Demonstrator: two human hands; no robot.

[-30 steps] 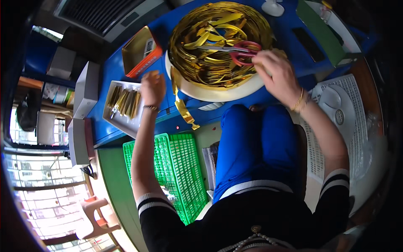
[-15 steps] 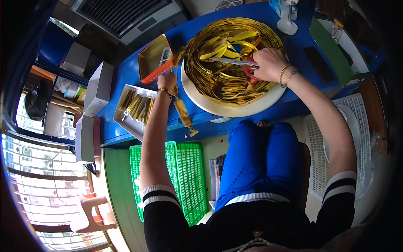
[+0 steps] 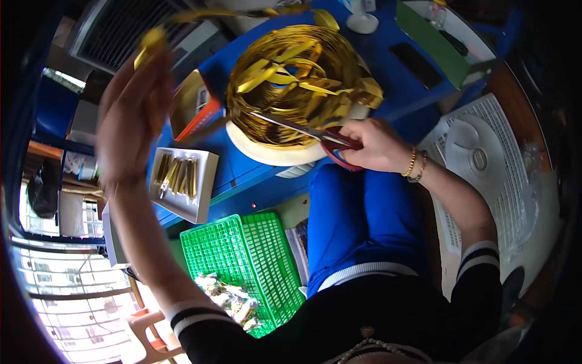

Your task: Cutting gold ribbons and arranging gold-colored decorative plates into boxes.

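Observation:
My left hand (image 3: pixel 134 115), smeared by motion, is raised high at the left. At its fingertips is the end of a shiny gold strip (image 3: pixel 212 13), which runs across the top toward a big coil of gold ribbon (image 3: pixel 267 48). The coil fills a round white basin (image 3: pixel 260 151) on the blue table. My right hand (image 3: pixel 376 145) grips red-handled scissors (image 3: pixel 285 124) at the basin's near right edge. Their blades point left over the coil, and whether they are parted is hard to see. Loose, wider gold pieces lie on top of the coil.
Left of the basin are an orange-rimmed box (image 3: pixel 197 124) and a white box (image 3: pixel 209 182) of short gold strips. A green crate (image 3: pixel 273 261) stands below. To the right are a green box (image 3: pixel 424 45), a dark flat object (image 3: pixel 416 65) and a white perforated basket (image 3: pixel 512 164).
My left hand has swung up and left, drawing the gold strip out over the table. My right hand has pulled the scissors back toward me. The view has shifted.

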